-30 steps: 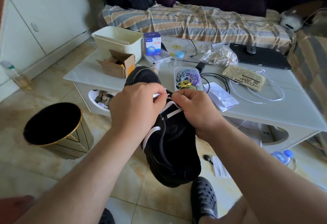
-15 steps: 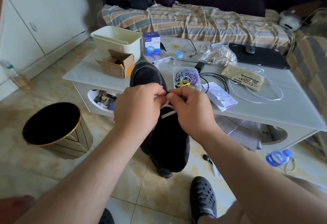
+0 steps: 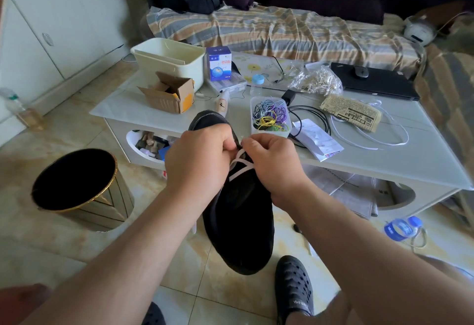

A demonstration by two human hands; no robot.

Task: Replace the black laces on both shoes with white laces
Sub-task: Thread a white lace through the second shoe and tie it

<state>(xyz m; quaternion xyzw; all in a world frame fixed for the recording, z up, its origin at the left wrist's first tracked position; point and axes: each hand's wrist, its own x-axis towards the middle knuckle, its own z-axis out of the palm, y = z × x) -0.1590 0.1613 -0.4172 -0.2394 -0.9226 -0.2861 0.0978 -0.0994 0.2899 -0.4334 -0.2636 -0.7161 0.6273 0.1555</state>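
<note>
Hands meet over a black shoe (image 3: 238, 211) held in the air in front of a low white table (image 3: 384, 160). The left hand (image 3: 198, 163) has its fingers curled tight against the upper part of the shoe; whether they pinch the lace cannot be told. The right hand (image 3: 274, 161) has its fingers bent together, thumb and forefinger pinching a white lace (image 3: 239, 167) just beside the left hand's knuckles. Two short bands of that lace cross the shoe below the fingers. The shoe's long axis runs away from the person, one end up near the table edge, the other hanging down toward the tiled floor. On the table, well apart to the right, lies a loose white cord (image 3: 372, 142). A dark round bin (image 3: 77, 181) stands on the floor to the left.
</note>
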